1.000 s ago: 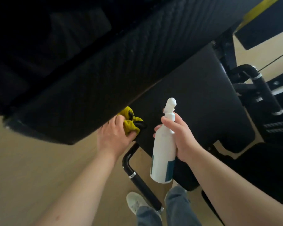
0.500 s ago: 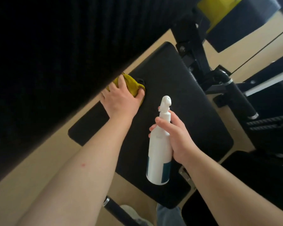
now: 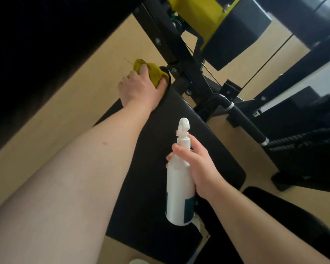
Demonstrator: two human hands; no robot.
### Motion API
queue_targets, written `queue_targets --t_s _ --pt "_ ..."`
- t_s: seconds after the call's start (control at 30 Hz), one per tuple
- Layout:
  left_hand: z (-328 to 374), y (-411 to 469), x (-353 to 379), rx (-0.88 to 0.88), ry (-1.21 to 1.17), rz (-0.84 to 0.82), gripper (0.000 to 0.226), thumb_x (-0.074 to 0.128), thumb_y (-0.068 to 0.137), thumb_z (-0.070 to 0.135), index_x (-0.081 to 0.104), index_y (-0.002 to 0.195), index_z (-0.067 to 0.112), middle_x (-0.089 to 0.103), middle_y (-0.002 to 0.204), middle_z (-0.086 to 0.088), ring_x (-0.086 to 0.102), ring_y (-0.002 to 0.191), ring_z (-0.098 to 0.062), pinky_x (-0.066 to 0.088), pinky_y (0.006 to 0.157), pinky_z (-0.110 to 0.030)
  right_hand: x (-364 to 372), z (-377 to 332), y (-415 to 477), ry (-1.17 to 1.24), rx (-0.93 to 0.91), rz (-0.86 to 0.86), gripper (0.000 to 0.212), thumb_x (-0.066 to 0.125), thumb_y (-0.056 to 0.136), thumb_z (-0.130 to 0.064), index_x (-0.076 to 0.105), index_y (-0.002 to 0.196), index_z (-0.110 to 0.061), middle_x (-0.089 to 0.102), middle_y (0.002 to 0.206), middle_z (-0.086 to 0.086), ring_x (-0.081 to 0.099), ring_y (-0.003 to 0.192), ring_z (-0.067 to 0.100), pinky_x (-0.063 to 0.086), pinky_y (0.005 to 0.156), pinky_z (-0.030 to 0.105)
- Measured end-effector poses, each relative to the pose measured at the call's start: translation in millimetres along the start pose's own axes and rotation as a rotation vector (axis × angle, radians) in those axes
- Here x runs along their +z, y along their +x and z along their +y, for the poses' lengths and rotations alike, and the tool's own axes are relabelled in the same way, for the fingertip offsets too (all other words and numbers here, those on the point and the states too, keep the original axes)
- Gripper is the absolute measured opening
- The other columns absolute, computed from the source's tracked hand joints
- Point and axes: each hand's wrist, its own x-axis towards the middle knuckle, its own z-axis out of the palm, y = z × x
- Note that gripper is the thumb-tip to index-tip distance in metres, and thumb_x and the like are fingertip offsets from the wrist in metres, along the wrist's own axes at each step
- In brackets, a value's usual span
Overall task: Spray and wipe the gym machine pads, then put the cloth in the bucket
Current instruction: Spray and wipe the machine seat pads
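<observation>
Left grip (image 3: 139, 88) slid cloth (image 3: 152, 72) to far corner of seat pad (image 3: 151, 168), fingers curled over bunched cloth. Right grip (image 3: 196, 168) wrapped round spray bottle (image 3: 179, 191), upright over pad.

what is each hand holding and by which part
Left hand grips the bunched yellow cloth, pressing it on the seat pad's far end. Right hand holds the spray bottle round its upper body, just below the nozzle.

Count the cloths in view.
1: a yellow cloth gripped by the left hand, at the far end of the black seat pad. More may be hidden off-frame.
</observation>
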Motion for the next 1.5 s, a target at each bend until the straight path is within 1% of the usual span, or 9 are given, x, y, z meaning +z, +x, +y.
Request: queue_targets --t_s 0.2,0.33,0.43,0.77,0.87,1.03,1.2,1.3,1.5 --pt "-36.4 -21.7 -13.7 -0.078 -0.025 -0.094 0.07 0.036 0.095 0.076 0.048 0.131 0.017 0.065 0.115 -0.012 0.065 0.096 -0.032 0.038 0.068 -0.039 14.2 -8.2 -6.5 0.023 -0.015 -0.006 0.042 0.073 0.093 -0.029 0.059 0.129 -0.045 0.077 0.093 0.007 0.074 0.095 0.034 0.062 0.088 0.05" --pt "-93.2 -66.2 -3.5 -0.159 -0.101 -0.133 0.08 0.035 0.089 0.08 0.042 0.144 0.021 0.06 0.137 -0.013 0.061 0.121 -0.038 0.052 0.091 -0.047 35.8 -11.2 -10.3 0.04 -0.045 -0.058 0.054 0.076 0.08 -0.037 0.061 0.132 -0.037 0.074 0.093 0.011 0.072 0.09 0.031 0.06 0.086 0.053" --pt "-126.7 -95.0 -2.4 -0.144 -0.095 -0.155 0.094 0.025 0.08 0.085 0.033 0.151 0.024 0.054 0.145 -0.015 0.055 0.129 -0.041 0.048 0.104 -0.054 58.2 -4.2 -14.0 0.035 -0.062 -0.078 0.052 0.075 0.079 -0.037 0.063 0.13 -0.036 0.073 0.093 0.011 0.073 0.089 0.029 0.061 0.083 0.05" --pt "-239.7 -201.4 -7.9 -0.357 -0.128 -0.307 0.081 0.039 0.097 0.07 0.03 0.158 0.016 0.051 0.149 -0.02 0.051 0.133 -0.043 0.041 0.108 -0.05 126.8 60.0 -64.0 -0.007 -0.004 -0.161 0.033 0.071 0.096 -0.028 0.061 0.124 -0.042 0.074 0.098 0.01 0.074 0.09 0.024 0.063 0.081 0.046" --pt "-259.7 -230.5 -8.6 -0.352 -0.149 -0.227 0.079 0.038 0.097 0.068 0.03 0.157 0.017 0.051 0.148 -0.019 0.05 0.133 -0.042 0.042 0.106 -0.049 148.9 79.9 -86.1 -0.026 0.012 -0.193 0.035 0.072 0.095 -0.028 0.061 0.125 -0.043 0.073 0.102 0.015 0.074 0.089 0.024 0.065 0.078 0.042" --pt "-243.6 -299.3 24.5 -0.147 0.024 -0.158 0.081 0.036 0.1 0.064 0.013 0.164 0.02 0.005 0.168 -0.028 0.003 0.151 -0.056 0.006 0.123 -0.063 164.3 100.6 -115.0 -0.009 0.013 -0.205 0.045 0.073 0.082 -0.037 0.061 0.126 -0.036 0.074 0.094 0.011 0.073 0.082 0.02 0.061 0.069 0.032" --pt "-197.3 -329.0 51.7 0.13 0.109 -0.241 0.079 -0.009 0.094 0.063 -0.019 0.161 0.024 -0.035 0.161 -0.023 -0.03 0.147 -0.054 -0.011 0.121 -0.066 145.8 112.5 -129.1 -0.04 -0.028 -0.129 0.047 0.07 0.082 -0.039 0.06 0.128 -0.031 0.074 0.089 -0.005 0.074 0.083 0.016 0.061 0.07 0.03" --pt "-198.6 -304.8 48.8 0.25 0.205 -0.219 0.081 0.019 0.101 0.067 -0.029 0.155 0.031 -0.042 0.158 -0.018 -0.039 0.144 -0.047 -0.023 0.117 -0.062 127.2 114.8 -129.9 -0.065 -0.005 -0.065 0.05 0.075 0.086 -0.042 0.056 0.132 -0.04 0.075 0.097 0.003 0.075 0.091 0.024 0.065 0.078 0.042" --pt "-146.8 -236.7 40.2 0.336 0.244 -0.203 0.081 0.025 0.1 0.07 -0.018 0.159 0.037 -0.034 0.164 -0.016 -0.034 0.147 -0.048 -0.011 0.121 -0.066 89.6 100.6 -118.1 -0.048 0.02 0.042 0.039 0.072 0.095 -0.033 0.051 0.119 -0.055 0.077 0.094 0.002 0.076 0.091 0.023 0.063 0.074 0.036"
